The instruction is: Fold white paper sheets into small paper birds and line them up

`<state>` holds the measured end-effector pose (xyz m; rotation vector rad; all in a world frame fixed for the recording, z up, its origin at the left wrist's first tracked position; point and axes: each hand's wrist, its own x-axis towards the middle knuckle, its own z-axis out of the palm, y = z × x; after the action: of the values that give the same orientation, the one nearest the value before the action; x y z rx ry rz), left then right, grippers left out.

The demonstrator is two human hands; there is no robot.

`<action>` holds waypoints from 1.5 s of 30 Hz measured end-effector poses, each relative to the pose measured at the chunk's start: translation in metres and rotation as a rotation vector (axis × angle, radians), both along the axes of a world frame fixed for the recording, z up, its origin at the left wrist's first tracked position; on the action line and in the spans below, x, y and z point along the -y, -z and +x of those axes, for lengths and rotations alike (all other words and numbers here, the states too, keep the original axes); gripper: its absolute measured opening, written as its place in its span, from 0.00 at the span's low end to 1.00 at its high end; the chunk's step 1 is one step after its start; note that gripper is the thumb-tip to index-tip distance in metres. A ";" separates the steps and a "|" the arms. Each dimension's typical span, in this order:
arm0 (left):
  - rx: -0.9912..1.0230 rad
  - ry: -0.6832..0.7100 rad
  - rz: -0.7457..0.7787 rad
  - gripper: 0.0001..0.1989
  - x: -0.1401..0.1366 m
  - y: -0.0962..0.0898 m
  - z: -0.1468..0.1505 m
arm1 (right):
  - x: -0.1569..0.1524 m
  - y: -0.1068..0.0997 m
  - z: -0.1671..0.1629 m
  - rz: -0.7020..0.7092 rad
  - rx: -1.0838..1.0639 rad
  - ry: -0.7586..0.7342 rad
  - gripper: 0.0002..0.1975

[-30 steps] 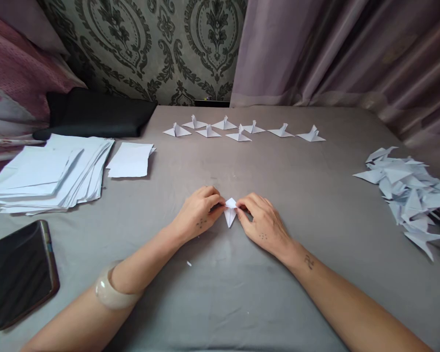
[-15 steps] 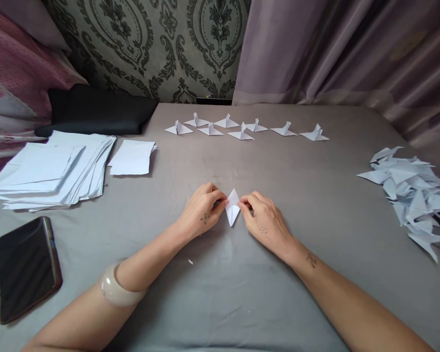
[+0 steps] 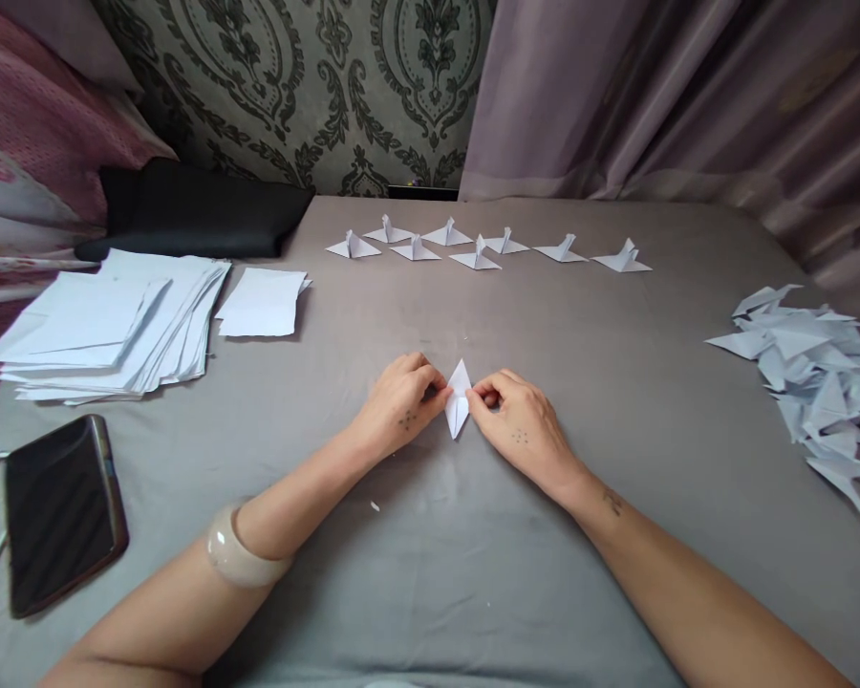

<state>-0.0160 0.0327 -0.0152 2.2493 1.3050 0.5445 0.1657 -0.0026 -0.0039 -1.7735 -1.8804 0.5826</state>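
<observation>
A small white piece of folded paper point(image 3: 459, 406), diamond-shaped with a crease down its lower half, is between my hands at the middle of the grey cloth. My left hand point(image 3: 405, 401) pinches its left corner between thumb and fingertips. On the opposite corner, the thumb and forefinger of my right hand point(image 3: 520, 420) are closed in the same way. Farther back stand several folded paper cranes point(image 3: 479, 256) in loose rows, with wings spread. Both wrists rest low over the cloth.
Stacked white paper sheets point(image 3: 115, 320) lie at left, beside a smaller pile of paper squares point(image 3: 262, 301). A phone point(image 3: 64, 516) with a cable is at near left. Behind the sheets is a black folded cover point(image 3: 201, 210). Many flat paper cranes point(image 3: 824, 373) are heaped at right.
The view has shifted slightly. My hands keep their pinch on the folded paper, which stands a little straighter, its two points more nearly in line.
</observation>
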 end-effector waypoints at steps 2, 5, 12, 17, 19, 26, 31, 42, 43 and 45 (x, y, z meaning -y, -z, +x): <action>-0.007 -0.009 0.002 0.08 0.000 0.000 0.000 | -0.001 0.000 0.000 -0.026 -0.026 0.017 0.07; -0.012 -0.014 0.059 0.06 0.001 -0.003 -0.001 | -0.004 0.000 0.000 -0.058 -0.049 0.027 0.07; -0.122 0.312 0.252 0.14 0.006 -0.008 0.003 | -0.002 0.003 0.013 0.003 -0.171 -0.036 0.03; -0.227 0.386 0.343 0.16 0.008 -0.007 0.001 | 0.009 0.009 0.019 0.170 -0.114 -0.204 0.15; -0.260 0.394 0.362 0.15 0.010 -0.008 -0.001 | 0.012 0.010 0.018 0.208 -0.017 -0.246 0.18; -0.290 0.278 0.331 0.15 0.022 -0.011 -0.004 | 0.017 0.005 0.016 0.290 0.334 -0.306 0.18; -0.328 0.293 0.312 0.14 0.026 -0.015 -0.004 | 0.019 0.004 0.018 0.323 0.361 -0.314 0.15; 0.151 -0.067 -0.047 0.08 0.016 -0.013 -0.002 | 0.016 0.003 0.015 0.320 0.303 -0.300 0.15; 0.166 -0.109 -0.069 0.06 0.015 -0.013 -0.001 | 0.015 0.004 0.015 0.319 0.285 -0.288 0.15; 0.175 -0.151 -0.061 0.06 0.014 -0.010 0.002 | 0.013 0.007 0.014 0.321 0.242 -0.261 0.14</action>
<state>-0.0135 0.0190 -0.0049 2.0148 1.3882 0.7279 0.1793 -0.0160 -0.0105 -1.4548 -2.2443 0.1414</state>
